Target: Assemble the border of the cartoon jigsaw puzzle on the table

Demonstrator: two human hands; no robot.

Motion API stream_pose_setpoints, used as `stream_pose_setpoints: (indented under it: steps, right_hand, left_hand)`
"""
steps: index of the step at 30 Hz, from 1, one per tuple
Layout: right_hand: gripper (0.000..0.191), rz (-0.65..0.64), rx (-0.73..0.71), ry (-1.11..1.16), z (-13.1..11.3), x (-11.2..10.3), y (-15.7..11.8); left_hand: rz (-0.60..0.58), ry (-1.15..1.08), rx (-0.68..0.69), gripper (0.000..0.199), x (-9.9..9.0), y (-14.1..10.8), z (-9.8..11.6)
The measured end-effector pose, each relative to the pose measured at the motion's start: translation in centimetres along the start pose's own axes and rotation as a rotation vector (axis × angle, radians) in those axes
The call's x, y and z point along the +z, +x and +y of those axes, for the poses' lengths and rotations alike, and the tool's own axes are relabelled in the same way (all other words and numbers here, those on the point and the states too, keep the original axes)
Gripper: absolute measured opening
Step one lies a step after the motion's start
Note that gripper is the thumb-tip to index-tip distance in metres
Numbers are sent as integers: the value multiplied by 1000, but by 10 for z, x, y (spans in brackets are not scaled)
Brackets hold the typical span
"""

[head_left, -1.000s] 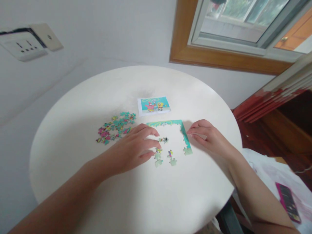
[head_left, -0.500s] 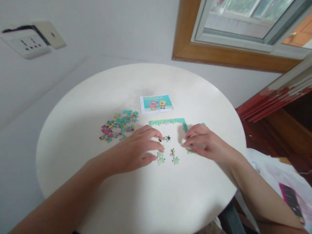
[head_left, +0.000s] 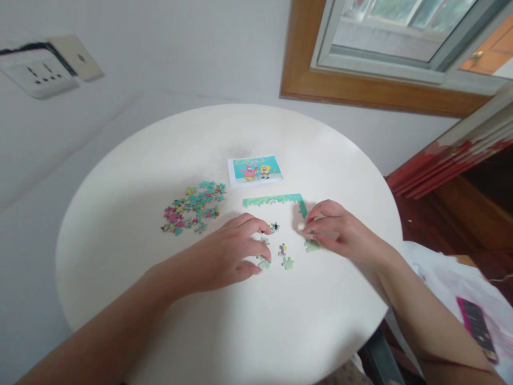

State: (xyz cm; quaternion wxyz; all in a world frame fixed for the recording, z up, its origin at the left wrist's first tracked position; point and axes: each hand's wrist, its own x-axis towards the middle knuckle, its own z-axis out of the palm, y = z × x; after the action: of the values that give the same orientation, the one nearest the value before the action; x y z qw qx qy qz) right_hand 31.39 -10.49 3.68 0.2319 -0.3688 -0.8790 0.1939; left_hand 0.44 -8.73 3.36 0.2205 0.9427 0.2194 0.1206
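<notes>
My left hand [head_left: 236,247] is over the white table with its fingers apart, their tips close to loose pale green puzzle pieces [head_left: 264,264]. My right hand [head_left: 340,230] has its fingers drawn together at the right side of the joined puzzle border [head_left: 273,200]; what they hold, if anything, is too small to make out. Just below those fingers lies a pale green corner piece [head_left: 311,246]. Between the hands are a small multicoloured piece [head_left: 282,249], another pale green piece [head_left: 287,263] and a black-and-white piece [head_left: 274,228].
A pile of mixed puzzle pieces [head_left: 192,207] lies on the left of the round white table [head_left: 200,331]. Behind the border is a picture card [head_left: 256,171]. A phone [head_left: 476,327] rests on white plastic at the lower right, beyond the table's edge.
My left hand has moved slightly down toward the lower green pieces. My right hand's fingers have drawn a little closer together beside the border.
</notes>
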Motion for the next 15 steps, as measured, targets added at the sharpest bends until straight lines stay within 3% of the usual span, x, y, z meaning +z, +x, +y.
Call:
stream_pose_setpoints:
  steps: [15]
  right_hand:
    - [20, -9, -11, 11, 1, 1, -1]
  left_hand:
    - [30, -18, -20, 13, 6, 4, 8]
